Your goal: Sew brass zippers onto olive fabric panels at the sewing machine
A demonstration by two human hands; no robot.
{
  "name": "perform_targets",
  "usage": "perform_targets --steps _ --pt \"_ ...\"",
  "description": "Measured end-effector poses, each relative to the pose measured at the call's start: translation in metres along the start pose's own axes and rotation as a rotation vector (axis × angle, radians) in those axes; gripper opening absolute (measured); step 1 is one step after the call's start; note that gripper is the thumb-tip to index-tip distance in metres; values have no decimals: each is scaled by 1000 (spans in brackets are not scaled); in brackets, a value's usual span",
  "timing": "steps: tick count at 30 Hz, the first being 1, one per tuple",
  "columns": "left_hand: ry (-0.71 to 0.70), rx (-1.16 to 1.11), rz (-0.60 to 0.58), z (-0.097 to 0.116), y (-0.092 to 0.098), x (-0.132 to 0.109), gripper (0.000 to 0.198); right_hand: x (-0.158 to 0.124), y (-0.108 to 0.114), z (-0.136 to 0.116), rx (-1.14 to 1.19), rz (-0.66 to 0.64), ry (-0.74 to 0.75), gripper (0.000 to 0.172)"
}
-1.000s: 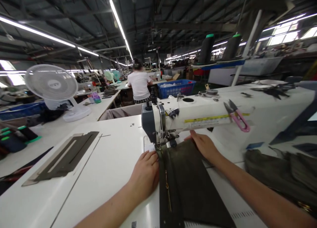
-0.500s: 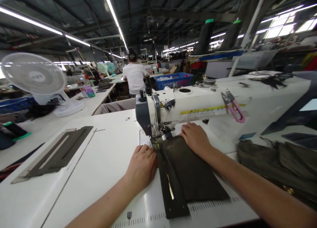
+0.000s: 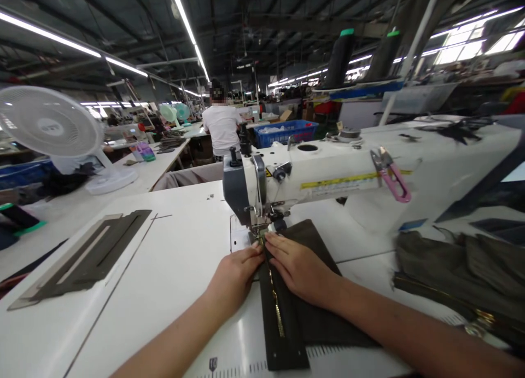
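Olive fabric with gold zipper on tabletop, far end under sewing machine head; right hand flat on it, fingers extended, unclenched; left hand at left edge, fingers bent, grip unclear

fabric: dark olive | zipper: gold | sewing machine: white, grey | scissor handles: pink | tape: yellow | basket: blue

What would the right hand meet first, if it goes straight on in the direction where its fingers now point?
Most likely the right hand would meet the needle area of the sewing machine, just ahead of the fingertips, though one view leaves the exact gap unclear.
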State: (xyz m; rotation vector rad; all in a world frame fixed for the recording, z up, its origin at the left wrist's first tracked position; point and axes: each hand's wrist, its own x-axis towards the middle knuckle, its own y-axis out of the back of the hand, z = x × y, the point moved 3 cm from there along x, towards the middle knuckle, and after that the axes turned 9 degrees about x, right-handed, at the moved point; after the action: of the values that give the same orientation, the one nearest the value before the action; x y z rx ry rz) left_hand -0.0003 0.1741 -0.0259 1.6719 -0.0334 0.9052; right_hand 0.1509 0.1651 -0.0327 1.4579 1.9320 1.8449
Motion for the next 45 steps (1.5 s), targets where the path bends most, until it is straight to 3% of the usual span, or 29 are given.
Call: perform_targets --steps 5,11,18,34,39,45 --pt "-3 7 -6 0 0 1 30 1 2 1 19 -22 -10 38" --pt "52 172 -36 2 3 0 25 0 3 0 24 -22 -29 37" --pt "-71 117 -100 0 4 5 27 3 3 0 24 -27 10 37" --pt "-7 149 -141 -5 5 11 23 15 3 19 81 -9 22 34" --pt "-4 98 -139 4 13 5 26 -3 12 -1 121 -63 18 34" --pt "28 84 -156 3 14 2 25 -27 6 -30 75 12 -114 38"
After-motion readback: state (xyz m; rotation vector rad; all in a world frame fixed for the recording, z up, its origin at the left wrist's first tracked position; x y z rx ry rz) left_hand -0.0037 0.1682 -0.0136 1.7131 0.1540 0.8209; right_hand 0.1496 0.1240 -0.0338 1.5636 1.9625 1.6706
